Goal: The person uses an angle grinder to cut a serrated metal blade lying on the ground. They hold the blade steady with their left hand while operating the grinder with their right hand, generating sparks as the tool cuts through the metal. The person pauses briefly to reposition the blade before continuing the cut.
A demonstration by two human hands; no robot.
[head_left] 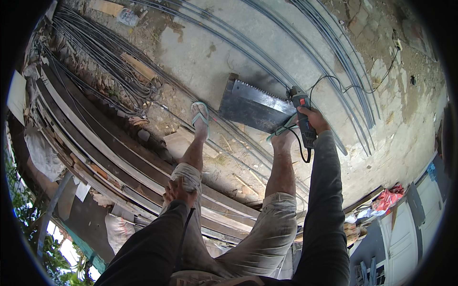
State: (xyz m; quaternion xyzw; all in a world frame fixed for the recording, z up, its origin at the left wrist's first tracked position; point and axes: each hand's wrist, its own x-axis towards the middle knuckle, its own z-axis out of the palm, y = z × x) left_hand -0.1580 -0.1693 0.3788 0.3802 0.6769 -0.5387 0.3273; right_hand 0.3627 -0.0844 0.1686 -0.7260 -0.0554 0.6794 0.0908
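My right hand (313, 120) is wrapped round the body of a grey and black angle grinder (305, 128). The grinder's head is at the right end of a dark metal plate (255, 109), by its toothed upper edge; whether they touch I cannot tell. The plate lies tilted between my sandalled feet, its lower right corner by my right foot. A rusty block (232, 78) shows at its upper left corner. My left hand (180, 191) rests on my left knee over the rolled trouser leg, fingers apart and holding no tool.
Long steel bars (238, 38) run across the concrete floor (191, 52) under and beyond the plate. A black power cord (329, 78) trails right from the grinder. Bundled rods (95, 52) lie at far left, with stacked planks (114, 143) nearer. Red cloth (387, 198) lies at lower right.
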